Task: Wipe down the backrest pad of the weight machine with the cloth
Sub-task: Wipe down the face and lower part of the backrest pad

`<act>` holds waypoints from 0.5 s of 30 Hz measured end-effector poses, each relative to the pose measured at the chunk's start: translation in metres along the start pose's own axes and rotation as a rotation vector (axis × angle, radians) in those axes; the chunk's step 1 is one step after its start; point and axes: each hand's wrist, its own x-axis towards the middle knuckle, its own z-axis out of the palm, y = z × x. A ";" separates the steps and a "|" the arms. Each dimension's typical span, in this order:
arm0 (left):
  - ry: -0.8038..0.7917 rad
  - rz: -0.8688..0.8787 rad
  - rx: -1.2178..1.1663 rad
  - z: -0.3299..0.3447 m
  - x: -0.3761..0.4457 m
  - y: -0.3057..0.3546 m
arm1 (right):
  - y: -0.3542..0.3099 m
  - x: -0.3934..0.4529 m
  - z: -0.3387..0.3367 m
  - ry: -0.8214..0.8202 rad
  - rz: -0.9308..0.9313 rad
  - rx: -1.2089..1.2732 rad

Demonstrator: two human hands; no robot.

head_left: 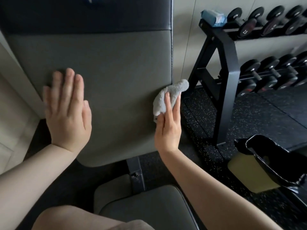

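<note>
**Cloth at the pad's right edge**

Speckled black rubber flooring (249,117) runs under a black steel dumbbell rack (222,67) on the right, with a black-lined bin (274,163) nearer. Filling the left and centre, the grey vinyl backrest pad (108,68) stands upright above a grey seat cushion (149,208). A left hand (66,112) lies flat on the pad's left part, fingers spread and holding nothing. At the pad's right edge, the right hand (168,128) presses a crumpled light-grey terry cloth (169,97) against it (one end pokes past the edge), fingers gripping the cloth.
</note>
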 end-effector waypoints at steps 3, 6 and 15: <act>0.003 0.107 0.025 0.000 0.006 0.003 | 0.023 -0.045 0.000 -0.095 0.036 -0.059; -0.040 0.160 0.091 0.001 0.016 -0.005 | 0.026 -0.069 -0.004 -0.119 0.157 -0.069; -0.039 0.127 0.203 0.007 0.006 0.000 | -0.031 0.002 0.015 -0.137 -0.343 -0.292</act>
